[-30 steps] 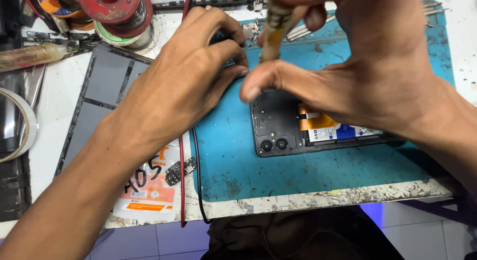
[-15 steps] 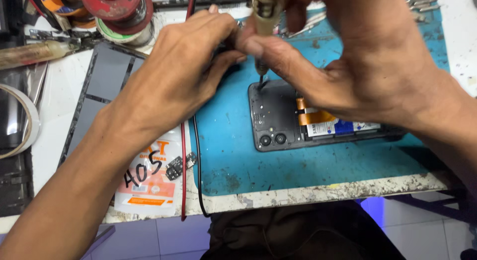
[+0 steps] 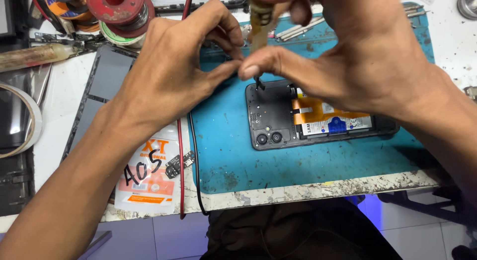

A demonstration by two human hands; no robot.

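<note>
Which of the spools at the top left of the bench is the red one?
The big solder spool lying uppermost on the pile, with a red flange and hub. The spools beside it are orange and green-rimmed.

**Bench count: things by kind**

Two hands are in view, the left hand and the right hand. One opened phone lies at centre frame on one blue mat. Two round camera lenses show on the phone. One screwdriver stands at the top centre. One orange-and-white packet lies lower left. Two wire spools sit upper left. One tape roll shows at the left edge.
</note>
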